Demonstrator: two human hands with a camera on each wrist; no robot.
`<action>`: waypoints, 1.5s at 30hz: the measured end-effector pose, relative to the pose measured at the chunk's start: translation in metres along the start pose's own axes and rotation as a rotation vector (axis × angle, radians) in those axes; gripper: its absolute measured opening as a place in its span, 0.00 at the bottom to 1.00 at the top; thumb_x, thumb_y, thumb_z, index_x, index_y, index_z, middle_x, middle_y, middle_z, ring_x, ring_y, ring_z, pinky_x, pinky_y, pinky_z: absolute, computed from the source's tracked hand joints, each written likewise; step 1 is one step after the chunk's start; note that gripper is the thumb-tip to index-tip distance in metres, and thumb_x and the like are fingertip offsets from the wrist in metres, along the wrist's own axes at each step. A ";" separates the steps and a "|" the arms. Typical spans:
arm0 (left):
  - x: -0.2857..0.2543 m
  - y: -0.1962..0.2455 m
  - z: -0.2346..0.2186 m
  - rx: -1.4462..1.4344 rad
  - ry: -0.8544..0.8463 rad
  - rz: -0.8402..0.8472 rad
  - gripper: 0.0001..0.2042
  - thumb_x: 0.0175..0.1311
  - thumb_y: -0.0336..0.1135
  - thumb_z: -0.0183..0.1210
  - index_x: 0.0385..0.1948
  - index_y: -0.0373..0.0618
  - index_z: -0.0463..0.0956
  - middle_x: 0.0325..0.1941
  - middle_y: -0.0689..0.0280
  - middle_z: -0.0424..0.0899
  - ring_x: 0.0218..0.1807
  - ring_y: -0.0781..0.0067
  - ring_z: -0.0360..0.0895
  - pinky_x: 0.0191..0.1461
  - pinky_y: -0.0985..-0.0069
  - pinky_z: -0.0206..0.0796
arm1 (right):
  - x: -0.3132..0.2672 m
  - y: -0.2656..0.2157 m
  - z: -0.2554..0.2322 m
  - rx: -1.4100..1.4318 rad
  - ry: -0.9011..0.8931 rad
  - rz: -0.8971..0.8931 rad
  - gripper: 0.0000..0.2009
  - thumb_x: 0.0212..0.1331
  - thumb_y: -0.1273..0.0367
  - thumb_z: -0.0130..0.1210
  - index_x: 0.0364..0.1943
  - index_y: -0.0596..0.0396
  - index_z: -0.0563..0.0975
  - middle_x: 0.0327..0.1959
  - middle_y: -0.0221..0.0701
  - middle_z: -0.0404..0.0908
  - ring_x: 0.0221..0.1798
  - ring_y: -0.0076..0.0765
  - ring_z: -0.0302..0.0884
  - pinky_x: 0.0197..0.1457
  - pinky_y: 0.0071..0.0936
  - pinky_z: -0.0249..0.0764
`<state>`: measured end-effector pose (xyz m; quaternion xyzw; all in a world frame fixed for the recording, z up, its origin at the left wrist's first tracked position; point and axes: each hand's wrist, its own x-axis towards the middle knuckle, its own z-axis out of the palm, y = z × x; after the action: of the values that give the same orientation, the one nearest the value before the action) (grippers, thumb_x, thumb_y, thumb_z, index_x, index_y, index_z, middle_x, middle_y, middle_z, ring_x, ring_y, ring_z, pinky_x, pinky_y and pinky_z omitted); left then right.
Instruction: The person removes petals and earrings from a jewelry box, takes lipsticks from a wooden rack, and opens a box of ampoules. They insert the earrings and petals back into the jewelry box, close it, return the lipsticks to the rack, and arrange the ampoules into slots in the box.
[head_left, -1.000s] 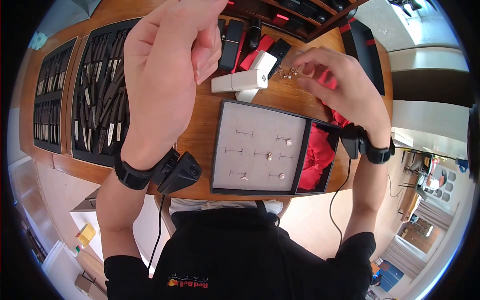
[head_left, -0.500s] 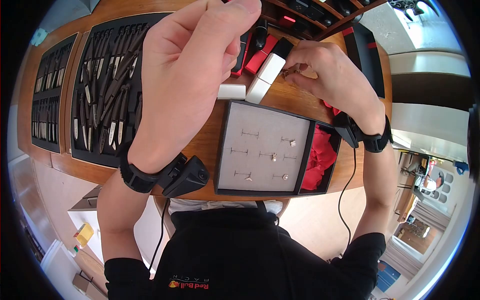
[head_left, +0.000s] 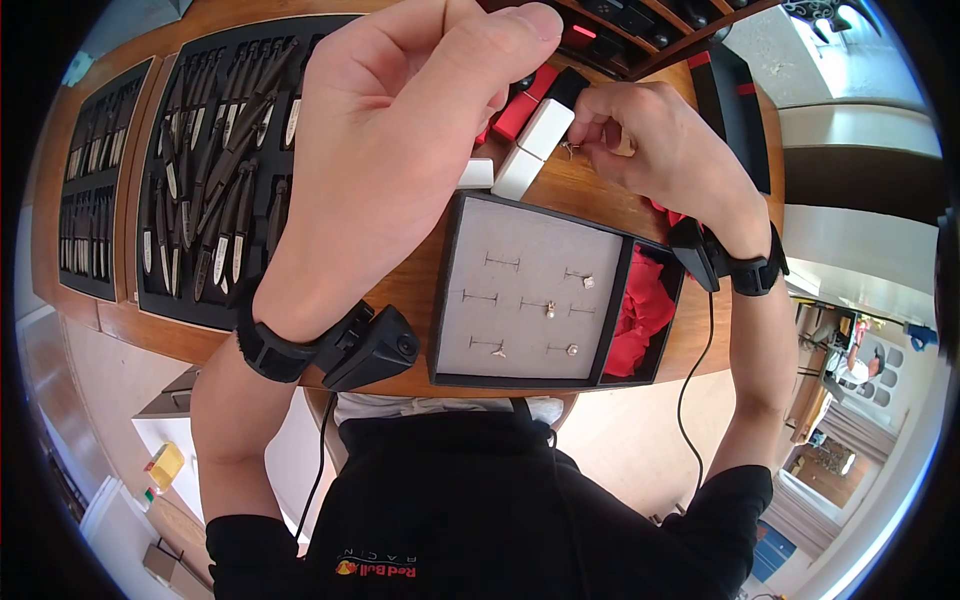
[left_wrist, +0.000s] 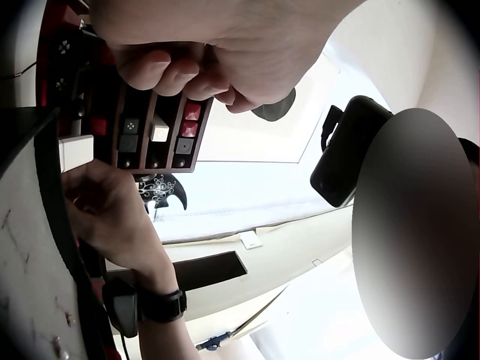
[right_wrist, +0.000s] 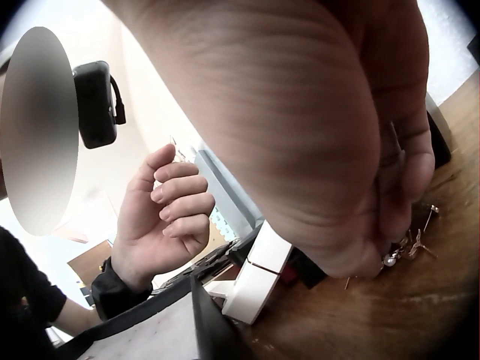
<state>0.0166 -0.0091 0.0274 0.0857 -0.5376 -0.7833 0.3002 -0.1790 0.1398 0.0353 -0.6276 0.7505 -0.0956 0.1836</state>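
My right hand (head_left: 660, 140) is low over the table behind the tray, fingers bent and fingertips at a small cluster of jewellery pieces (right_wrist: 409, 246), one with a pearl and one with a thin pin. Whether the fingertips pinch a piece, I cannot tell. My left hand (head_left: 400, 140) is raised above the table, fingers loosely curled, with nothing in its palm (right_wrist: 161, 244). Between the arms lies a black-edged jewellery tray (head_left: 480, 365) with a slitted grey pad. Several small pieces sit in it, including a pearl piece (head_left: 550, 310). Its side compartment holds red petals (head_left: 640, 305).
A white box (head_left: 530, 155) and another white box (head_left: 478, 173) lie behind the tray, near a red box (head_left: 524, 105). Dark trays of knife-like brown-handled pieces (head_left: 230, 150) cover the left side. A wooden shelf unit (head_left: 640, 50) and a long black box (head_left: 728, 115) stand at the back right.
My left hand has moved right and toward the back. My right hand has come down onto the jewellery cluster, its fingers closing together. The white boxes have shifted, one now lying diagonally beside my right hand.
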 end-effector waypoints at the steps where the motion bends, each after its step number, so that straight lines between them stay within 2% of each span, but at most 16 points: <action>1: 0.002 0.001 -0.003 0.000 0.001 -0.001 0.20 0.80 0.38 0.56 0.21 0.51 0.63 0.18 0.78 0.60 0.20 0.89 0.54 0.26 0.82 0.45 | 0.000 0.000 0.000 0.001 -0.001 0.000 0.08 0.59 0.81 0.64 0.42 0.62 0.84 0.38 0.36 0.90 0.39 0.33 0.88 0.47 0.29 0.85; 4: 0.006 -0.002 -0.012 0.151 -0.081 -0.051 0.20 0.79 0.38 0.57 0.20 0.51 0.63 0.18 0.79 0.60 0.20 0.89 0.54 0.26 0.82 0.45 | -0.001 0.000 0.001 0.007 0.014 0.003 0.08 0.58 0.81 0.64 0.42 0.63 0.83 0.38 0.37 0.90 0.39 0.33 0.87 0.48 0.29 0.85; 6: 0.004 -0.009 -0.015 -0.087 0.037 -0.241 0.21 0.78 0.38 0.58 0.20 0.51 0.64 0.18 0.79 0.61 0.20 0.90 0.55 0.26 0.82 0.45 | 0.000 0.000 0.000 0.007 0.004 0.032 0.08 0.58 0.80 0.64 0.42 0.62 0.84 0.38 0.36 0.90 0.39 0.34 0.87 0.48 0.29 0.85; 10: 0.000 -0.002 0.002 0.051 0.051 -0.032 0.21 0.77 0.37 0.59 0.19 0.51 0.64 0.17 0.79 0.61 0.20 0.90 0.55 0.26 0.83 0.44 | 0.000 -0.001 0.001 0.012 0.005 0.050 0.07 0.59 0.79 0.65 0.42 0.62 0.85 0.38 0.36 0.89 0.39 0.33 0.87 0.48 0.29 0.84; 12: 0.004 0.002 -0.004 0.163 -0.097 -0.064 0.20 0.77 0.37 0.59 0.19 0.51 0.65 0.17 0.79 0.62 0.20 0.90 0.56 0.26 0.83 0.44 | 0.000 0.001 0.005 0.070 0.084 0.024 0.07 0.55 0.80 0.62 0.38 0.61 0.85 0.28 0.42 0.86 0.36 0.50 0.88 0.44 0.39 0.82; 13: 0.005 -0.006 -0.014 0.162 -0.096 -0.065 0.20 0.77 0.37 0.59 0.19 0.51 0.65 0.17 0.79 0.62 0.20 0.90 0.56 0.26 0.83 0.44 | 0.000 0.001 0.004 0.070 0.082 0.024 0.07 0.55 0.80 0.62 0.38 0.61 0.85 0.28 0.42 0.86 0.36 0.50 0.88 0.44 0.39 0.82; 16: 0.005 -0.024 -0.029 -0.080 -0.095 -0.224 0.20 0.77 0.38 0.60 0.19 0.51 0.65 0.17 0.80 0.62 0.19 0.91 0.55 0.25 0.83 0.44 | 0.001 0.002 0.002 0.090 0.034 0.053 0.06 0.58 0.79 0.62 0.39 0.61 0.85 0.30 0.43 0.87 0.36 0.49 0.88 0.44 0.38 0.82; 18: 0.003 -0.006 -0.009 -0.053 0.065 -0.286 0.20 0.76 0.38 0.60 0.19 0.52 0.66 0.17 0.80 0.62 0.19 0.91 0.55 0.25 0.83 0.44 | -0.001 0.002 0.001 0.071 0.048 0.008 0.04 0.62 0.77 0.63 0.39 0.61 0.84 0.32 0.43 0.85 0.36 0.44 0.87 0.43 0.35 0.82; 21: 0.002 0.007 0.006 0.084 -0.056 -0.094 0.20 0.76 0.38 0.61 0.19 0.52 0.65 0.17 0.79 0.62 0.19 0.91 0.55 0.25 0.83 0.44 | -0.008 -0.001 -0.008 0.172 0.062 0.009 0.04 0.66 0.74 0.63 0.41 0.60 0.83 0.33 0.37 0.85 0.34 0.34 0.85 0.41 0.28 0.80; 22: 0.002 0.003 0.000 0.083 -0.052 -0.095 0.20 0.76 0.38 0.61 0.19 0.52 0.65 0.17 0.79 0.62 0.19 0.91 0.55 0.25 0.83 0.44 | -0.012 -0.001 -0.009 0.173 0.058 0.007 0.04 0.66 0.74 0.63 0.41 0.60 0.83 0.33 0.37 0.85 0.34 0.34 0.85 0.41 0.28 0.80; 25: 0.003 -0.008 -0.015 0.147 -0.158 -0.119 0.21 0.76 0.39 0.61 0.18 0.52 0.65 0.17 0.79 0.62 0.19 0.91 0.55 0.25 0.83 0.44 | -0.024 0.005 -0.014 0.511 0.054 0.052 0.06 0.72 0.71 0.63 0.47 0.60 0.84 0.40 0.26 0.86 0.40 0.18 0.82 0.41 0.19 0.77; 29: -0.001 0.005 0.005 0.152 -0.054 -0.111 0.22 0.76 0.39 0.61 0.18 0.52 0.65 0.17 0.80 0.62 0.19 0.91 0.55 0.25 0.83 0.44 | -0.039 -0.006 -0.012 0.716 0.046 0.179 0.09 0.73 0.71 0.64 0.51 0.60 0.85 0.42 0.27 0.87 0.42 0.17 0.83 0.44 0.18 0.78; 31: 0.001 0.004 0.003 0.131 -0.026 -0.141 0.22 0.76 0.39 0.61 0.17 0.52 0.64 0.17 0.80 0.62 0.19 0.91 0.55 0.25 0.83 0.43 | -0.044 -0.010 -0.007 0.801 0.067 0.021 0.11 0.73 0.71 0.64 0.54 0.61 0.85 0.41 0.29 0.89 0.42 0.18 0.84 0.46 0.18 0.80; 33: 0.007 -0.011 -0.019 0.111 -0.216 -0.130 0.21 0.77 0.39 0.60 0.19 0.52 0.65 0.17 0.80 0.62 0.19 0.92 0.55 0.25 0.84 0.44 | -0.050 -0.017 -0.006 0.876 0.041 0.074 0.11 0.73 0.72 0.64 0.54 0.62 0.85 0.41 0.31 0.89 0.42 0.19 0.85 0.47 0.18 0.81; 35: 0.007 -0.011 -0.019 0.087 -0.217 -0.138 0.20 0.77 0.39 0.60 0.19 0.51 0.66 0.18 0.79 0.63 0.20 0.91 0.56 0.25 0.83 0.45 | -0.053 -0.027 -0.010 0.977 -0.005 0.169 0.10 0.73 0.73 0.63 0.52 0.64 0.85 0.42 0.34 0.90 0.42 0.21 0.86 0.48 0.18 0.82; 45: 0.008 -0.008 -0.015 -0.125 -0.196 -0.187 0.13 0.74 0.34 0.63 0.25 0.46 0.77 0.23 0.74 0.74 0.25 0.86 0.66 0.28 0.80 0.54 | -0.056 -0.038 -0.004 1.042 -0.042 0.126 0.09 0.70 0.76 0.64 0.50 0.66 0.84 0.44 0.36 0.90 0.49 0.27 0.90 0.54 0.22 0.86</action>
<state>0.0145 -0.0236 0.0152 0.0394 -0.5042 -0.8444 0.1767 -0.1381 0.1868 0.0618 -0.4086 0.6358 -0.4324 0.4918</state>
